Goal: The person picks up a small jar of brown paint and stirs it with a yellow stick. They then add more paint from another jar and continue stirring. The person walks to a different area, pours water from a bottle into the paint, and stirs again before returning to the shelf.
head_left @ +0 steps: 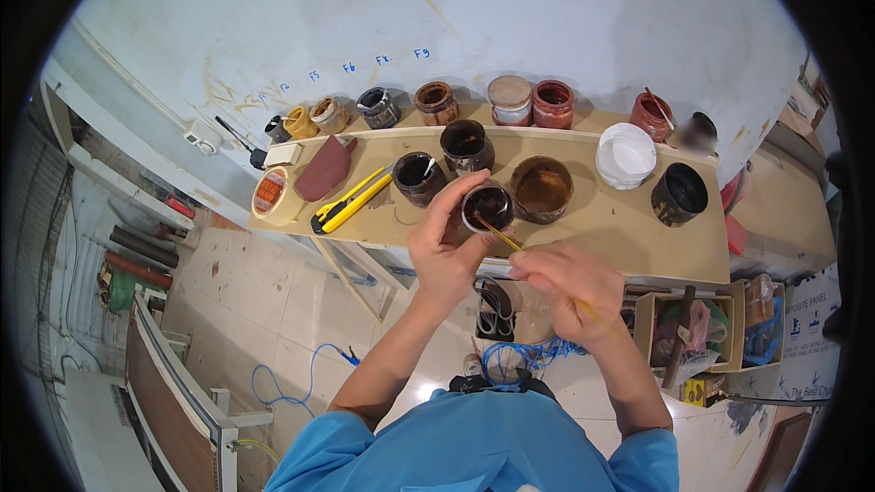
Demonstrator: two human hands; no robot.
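Note:
My left hand (444, 255) is wrapped round a small jar (488, 208) of dark brown paint, held just in front of the bench edge. Between the fingers of my right hand (570, 290) is a thin yellow-handled paintbrush (503, 236), its tip down inside that jar. Beyond the jar on the bench are a dark pot (466, 148) and a wider jar of brown liquid (541, 189). A dark jar with a white stick (419, 179) is to the left of my left hand. The brush tip is hard to make out in the dark paint.
The narrow bench (620, 237) runs along a pale wall. Leftward lie a yellow utility knife (351, 203), a maroon sandpaper piece (325, 169) and a tape roll (271, 193). A white tub (625, 156) and black cup (680, 193) stand rightward. Several paint jars line the back ledge.

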